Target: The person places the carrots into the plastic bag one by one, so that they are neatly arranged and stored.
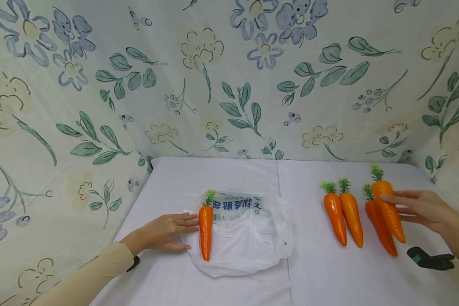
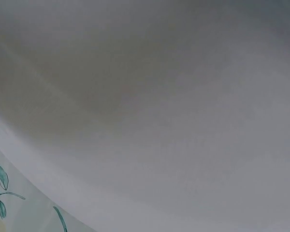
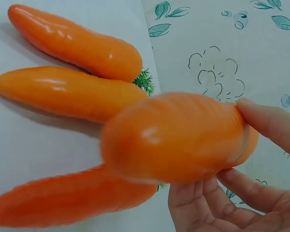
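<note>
My right hand (image 1: 424, 210) pinches an orange toy carrot (image 1: 388, 204) near its leafy end. In the right wrist view, that carrot (image 3: 174, 137) points at the camera, lifted above a redder carrot (image 3: 72, 198). Two more carrots (image 1: 335, 219) (image 1: 352, 219) lie side by side to its left. On the left, my left hand (image 1: 164, 231) rests with extended fingers at the left edge of a white plastic bag (image 1: 248, 250). A single carrot (image 1: 205, 233) lies on the bag, just beyond those fingertips. The left wrist view shows neither the hand nor the bag.
A white cloth (image 1: 310, 276) covers the table, with a crease running down it near the bag. Floral fabric (image 1: 229, 85) hangs behind the table and along the sides. Dark printed characters (image 1: 235, 204) mark the bag's far part.
</note>
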Motion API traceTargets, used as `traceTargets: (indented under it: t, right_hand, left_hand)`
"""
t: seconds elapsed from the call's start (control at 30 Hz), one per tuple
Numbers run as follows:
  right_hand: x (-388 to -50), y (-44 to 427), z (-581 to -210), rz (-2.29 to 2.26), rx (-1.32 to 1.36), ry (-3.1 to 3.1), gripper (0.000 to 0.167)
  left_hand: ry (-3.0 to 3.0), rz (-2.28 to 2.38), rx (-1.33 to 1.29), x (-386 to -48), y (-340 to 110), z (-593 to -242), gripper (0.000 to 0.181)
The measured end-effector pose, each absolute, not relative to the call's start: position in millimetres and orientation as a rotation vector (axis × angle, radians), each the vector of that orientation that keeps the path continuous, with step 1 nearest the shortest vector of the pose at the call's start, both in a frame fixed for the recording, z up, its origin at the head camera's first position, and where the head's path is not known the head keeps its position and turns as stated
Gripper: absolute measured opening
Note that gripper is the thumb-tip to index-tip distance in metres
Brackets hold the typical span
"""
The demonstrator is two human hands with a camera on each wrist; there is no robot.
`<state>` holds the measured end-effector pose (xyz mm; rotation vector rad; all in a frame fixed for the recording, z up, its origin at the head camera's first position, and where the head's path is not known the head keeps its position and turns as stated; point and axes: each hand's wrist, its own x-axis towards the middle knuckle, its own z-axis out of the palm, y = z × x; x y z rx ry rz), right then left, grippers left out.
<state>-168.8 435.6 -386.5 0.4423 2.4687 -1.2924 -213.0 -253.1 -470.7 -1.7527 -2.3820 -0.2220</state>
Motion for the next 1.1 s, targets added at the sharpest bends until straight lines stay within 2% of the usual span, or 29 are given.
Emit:
traceTargets:
  t: [0.43, 1.1]
  right_hand:
    - [-169.1, 414.1, -375.7, -1.238, 0.321, 2.486, 0.097]
    - [-163.1, 375.5, -368.3, -1.221, 0.176, 2.531, 0.087]
  left_hand:
    - [-2.421, -0.222, -1.746, -213.3, -251.5, -469.0, 0.054]
    - [-2.417, -0.209, -1.753, -212.4, -250.8, -470.3, 0.053]
